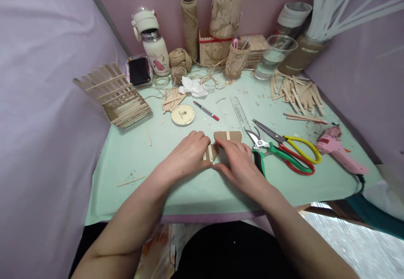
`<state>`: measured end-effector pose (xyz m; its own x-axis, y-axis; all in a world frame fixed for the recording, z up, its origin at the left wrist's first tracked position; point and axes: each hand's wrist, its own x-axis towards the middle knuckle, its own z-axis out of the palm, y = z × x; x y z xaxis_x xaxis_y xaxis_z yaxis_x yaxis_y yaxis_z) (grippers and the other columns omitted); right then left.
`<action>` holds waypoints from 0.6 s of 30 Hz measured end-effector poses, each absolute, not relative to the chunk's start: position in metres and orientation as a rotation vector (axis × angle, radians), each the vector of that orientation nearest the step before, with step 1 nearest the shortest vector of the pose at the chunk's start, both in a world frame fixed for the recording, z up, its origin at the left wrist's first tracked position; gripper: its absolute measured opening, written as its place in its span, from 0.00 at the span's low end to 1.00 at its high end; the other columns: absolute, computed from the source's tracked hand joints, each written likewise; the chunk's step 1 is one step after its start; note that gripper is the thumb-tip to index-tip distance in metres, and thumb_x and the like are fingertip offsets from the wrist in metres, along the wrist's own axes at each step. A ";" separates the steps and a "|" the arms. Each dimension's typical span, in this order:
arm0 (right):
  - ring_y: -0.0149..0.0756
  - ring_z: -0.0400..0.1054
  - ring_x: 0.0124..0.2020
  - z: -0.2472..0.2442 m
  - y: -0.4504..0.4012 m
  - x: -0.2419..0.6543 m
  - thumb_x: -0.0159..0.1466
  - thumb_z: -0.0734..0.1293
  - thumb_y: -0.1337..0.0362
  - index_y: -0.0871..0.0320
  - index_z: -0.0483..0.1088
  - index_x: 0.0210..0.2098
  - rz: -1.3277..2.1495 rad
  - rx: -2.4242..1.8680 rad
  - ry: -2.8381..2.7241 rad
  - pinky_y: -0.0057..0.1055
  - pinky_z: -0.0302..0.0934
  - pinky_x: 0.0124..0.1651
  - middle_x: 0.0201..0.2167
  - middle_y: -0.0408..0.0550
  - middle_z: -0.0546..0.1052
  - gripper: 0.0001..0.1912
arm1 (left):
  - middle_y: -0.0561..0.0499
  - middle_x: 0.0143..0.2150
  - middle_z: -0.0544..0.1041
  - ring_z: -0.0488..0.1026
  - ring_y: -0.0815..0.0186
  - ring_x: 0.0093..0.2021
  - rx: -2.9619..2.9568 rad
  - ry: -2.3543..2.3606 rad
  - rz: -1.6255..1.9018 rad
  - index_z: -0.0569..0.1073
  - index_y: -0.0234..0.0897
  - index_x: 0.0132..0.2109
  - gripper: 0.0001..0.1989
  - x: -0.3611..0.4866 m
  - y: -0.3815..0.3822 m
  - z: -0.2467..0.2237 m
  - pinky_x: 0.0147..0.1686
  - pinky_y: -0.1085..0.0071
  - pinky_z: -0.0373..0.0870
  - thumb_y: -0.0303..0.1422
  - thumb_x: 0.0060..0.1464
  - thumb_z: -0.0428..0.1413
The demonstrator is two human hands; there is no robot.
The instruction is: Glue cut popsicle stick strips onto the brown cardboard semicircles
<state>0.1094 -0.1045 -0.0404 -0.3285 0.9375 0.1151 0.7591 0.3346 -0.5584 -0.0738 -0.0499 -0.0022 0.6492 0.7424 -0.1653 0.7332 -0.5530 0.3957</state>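
Near the front middle of the table, my left hand is closed on a small brown cardboard piece with pale stick strips across it. My right hand grips the same piece from its other side, thumb and fingers at its edge. Part of that piece is hidden under my fingers. Just behind my right hand lies a second cardboard piece with rounded corners and one pale strip on it. Pruning shears with green handles lie close to my right hand, beside scissors with red and yellow handles.
A pink glue gun lies at the right, below a heap of craft sticks. A clear ruler, a marker and a round lid lie mid-table. A slatted stick basket stands left; a water cup stands behind.
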 end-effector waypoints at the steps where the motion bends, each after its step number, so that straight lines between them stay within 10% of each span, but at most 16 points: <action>1: 0.53 0.64 0.57 -0.041 -0.104 0.109 0.64 0.63 0.66 0.55 0.55 0.61 0.572 -1.490 -2.188 0.53 0.55 0.57 0.55 0.57 0.72 0.27 | 0.45 0.40 0.70 0.66 0.57 0.42 2.444 1.155 0.030 0.69 0.35 0.40 0.11 -0.074 -0.050 -0.003 0.41 0.60 0.66 0.37 0.55 0.56; 18: 0.52 0.63 0.58 -0.043 -0.104 0.108 0.65 0.64 0.65 0.55 0.56 0.61 0.565 -1.468 -2.192 0.52 0.54 0.58 0.55 0.56 0.73 0.26 | 0.44 0.40 0.69 0.65 0.57 0.42 2.443 1.162 0.078 0.69 0.34 0.39 0.06 -0.072 -0.054 -0.004 0.41 0.60 0.66 0.30 0.54 0.54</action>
<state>0.1083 -0.1042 -0.0435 -0.3395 0.9313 0.1322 0.7513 0.3530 -0.5576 -0.0724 -0.0539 -0.0043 0.6469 0.7511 -0.1316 0.7270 -0.5554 0.4038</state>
